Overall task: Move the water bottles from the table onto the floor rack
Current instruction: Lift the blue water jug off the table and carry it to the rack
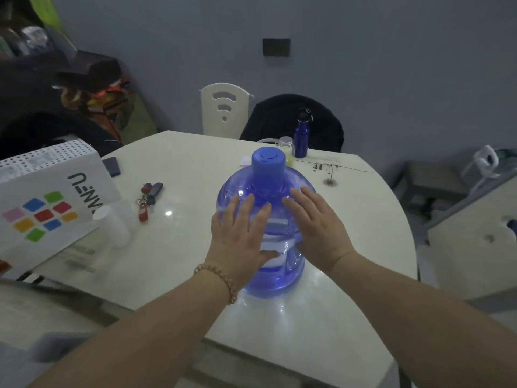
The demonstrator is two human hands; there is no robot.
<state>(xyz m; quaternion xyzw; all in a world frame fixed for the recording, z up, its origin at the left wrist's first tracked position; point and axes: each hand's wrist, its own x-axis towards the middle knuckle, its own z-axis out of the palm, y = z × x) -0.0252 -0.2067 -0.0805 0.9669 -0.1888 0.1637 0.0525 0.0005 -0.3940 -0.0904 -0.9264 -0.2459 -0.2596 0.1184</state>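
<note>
Blue jug (265, 219) stood upright on the table (181, 247), left hand (237, 233) and right hand (316, 228) spread flat on its shoulders, fingers open, not gripping yet, probably bracing for a two-handed lift. Beyond the fingertips sat a smaller blue bottle (301, 138).

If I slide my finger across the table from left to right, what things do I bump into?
White box with coloured squares → keys → left hand → big blue water jug → right hand.

Dim bluish light, table (179, 239) glare, blurred edges
</note>
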